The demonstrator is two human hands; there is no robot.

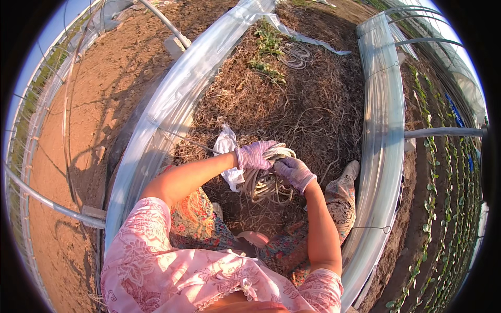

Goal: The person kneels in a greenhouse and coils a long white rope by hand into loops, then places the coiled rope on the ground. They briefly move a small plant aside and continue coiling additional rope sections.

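Both my hands wear purple-and-white knit gloves and meet in front of me at a coiled pale rope. My left hand grips the top of the coil from the left side. From the right, my right hand closes on the same bundle, its fingers partly hidden by the strands. Loops of the rope hang below both hands over the ground. Just left of the coil lies a crumpled white plastic sheet or bag, partly behind my left wrist.
Gathered clear plastic film runs along the left and right. Dry plant stalks cover the ground between. Another rope coil lies farther ahead. Metal hoops stand outside, with rows of green seedlings at right.
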